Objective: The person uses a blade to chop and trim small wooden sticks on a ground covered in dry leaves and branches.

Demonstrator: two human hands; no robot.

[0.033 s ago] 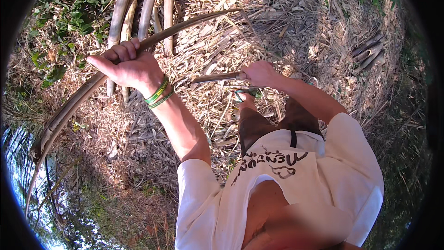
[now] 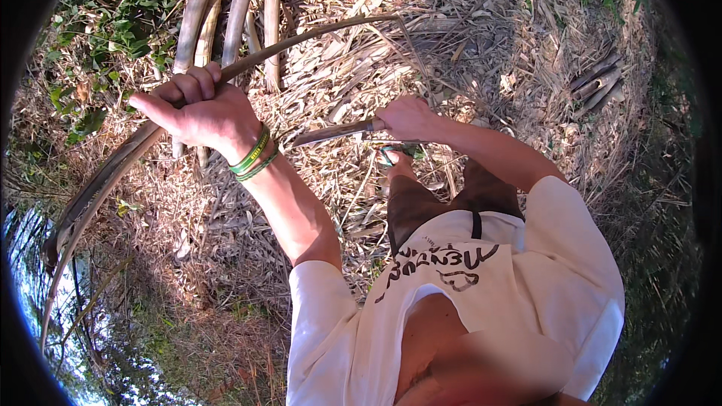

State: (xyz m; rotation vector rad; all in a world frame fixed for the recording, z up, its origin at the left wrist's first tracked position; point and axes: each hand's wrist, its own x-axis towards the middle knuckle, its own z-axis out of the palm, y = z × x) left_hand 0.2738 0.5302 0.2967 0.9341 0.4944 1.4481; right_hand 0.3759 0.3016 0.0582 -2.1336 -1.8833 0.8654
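A long, curved, dry brown stalk [image 2: 308, 36] runs from the upper middle down to the lower left, split or frayed at its lower end. The fingers of my left hand [image 2: 207, 109] are wrapped round it, with the thumb stretched out along it. A thin bent tip hangs from its upper end. My right hand [image 2: 408, 117] grips a machete [image 2: 327, 134] by its handle, in front of my body. The blade points left toward my left wrist, apart from the stalk. Part of the handle is hidden in the fist.
Thick dry poles [image 2: 199, 15] lie at the upper left beside green leafy plants [image 2: 98, 26]. Dry leaf litter [image 2: 496, 53] covers the ground. A few cut pieces [image 2: 596, 84] lie at the right. My sandalled foot [image 2: 396, 156] stands below the machete.
My left hand has shifted slightly left and down with the stalk. The machete in my right hand has moved a little to the left, closer to my left wrist.
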